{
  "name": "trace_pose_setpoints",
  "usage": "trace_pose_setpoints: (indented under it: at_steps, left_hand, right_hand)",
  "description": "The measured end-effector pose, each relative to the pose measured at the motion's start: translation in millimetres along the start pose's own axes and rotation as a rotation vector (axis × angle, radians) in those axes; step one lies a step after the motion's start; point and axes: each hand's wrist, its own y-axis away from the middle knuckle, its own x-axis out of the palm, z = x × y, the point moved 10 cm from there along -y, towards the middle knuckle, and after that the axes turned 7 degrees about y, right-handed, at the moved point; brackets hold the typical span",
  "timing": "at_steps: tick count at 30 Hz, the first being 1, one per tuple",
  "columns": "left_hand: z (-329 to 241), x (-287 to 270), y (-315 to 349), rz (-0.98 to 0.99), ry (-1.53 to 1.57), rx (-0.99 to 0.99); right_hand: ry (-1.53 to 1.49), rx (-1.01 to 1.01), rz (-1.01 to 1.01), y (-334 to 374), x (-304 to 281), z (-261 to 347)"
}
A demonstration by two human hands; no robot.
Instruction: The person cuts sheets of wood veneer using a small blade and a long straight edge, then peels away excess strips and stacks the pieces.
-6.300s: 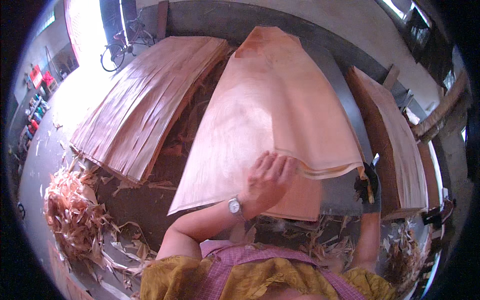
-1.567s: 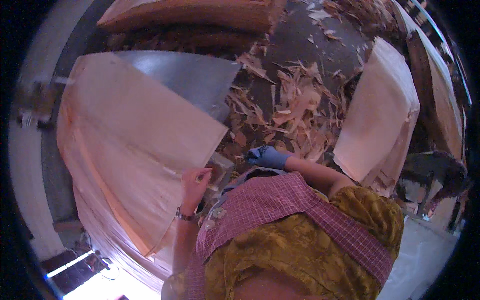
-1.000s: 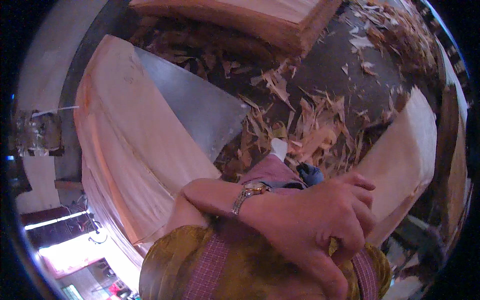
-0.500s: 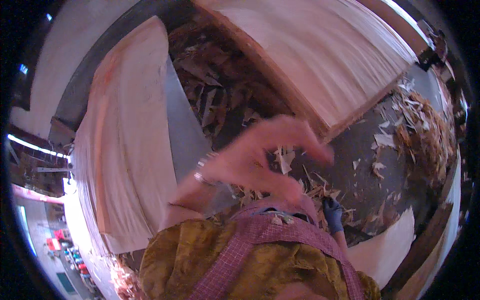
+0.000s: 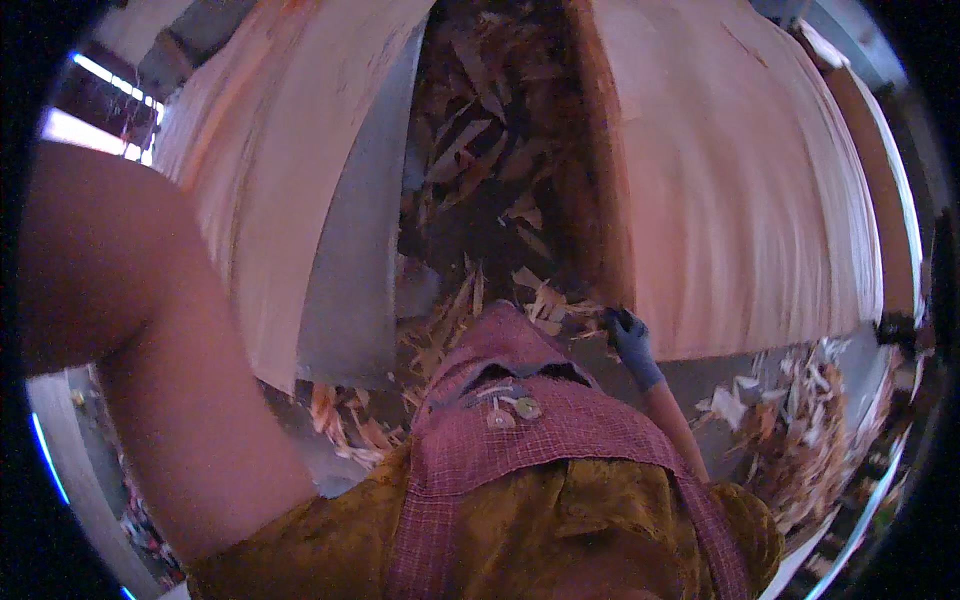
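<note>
My right hand point(image 5: 632, 345), in a blue-grey glove with dark fingertips, hangs low beside the near left corner of a thick stack of pale wood veneer sheets point(image 5: 740, 200). Its fingers look slightly apart, and I see nothing held in them; whether they touch the stack I cannot tell. My bare left arm point(image 5: 190, 380) is raised and sharply bent at the left of the view. The left hand itself is out of the picture. Past that arm lies another pale veneer sheet point(image 5: 290, 170), over a smooth grey surface point(image 5: 355, 260).
Torn veneer scraps point(image 5: 480, 150) fill the dark gap between the two sides. More shavings point(image 5: 800, 420) are heaped on the floor at the right, below the stack. My checked pink apron point(image 5: 560, 430) hangs in the middle.
My left hand has swung from in front of me up and out of view at the left. The view has turned rightward; my right hand now appears closer to the stack's corner.
</note>
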Motion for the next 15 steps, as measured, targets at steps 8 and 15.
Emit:
trace_pose_setpoints:
  at_steps: [8,15]
  left_hand:
    - [100,-187,-16,-0.21,-0.1,-0.101]
    - [55,-447,-128,-0.137,-0.262,0.036]
  right_hand:
    - [0.352,-0.275,0.269,-236,40,149]
    - [0.517,-0.223,0.269,-416,35,224]
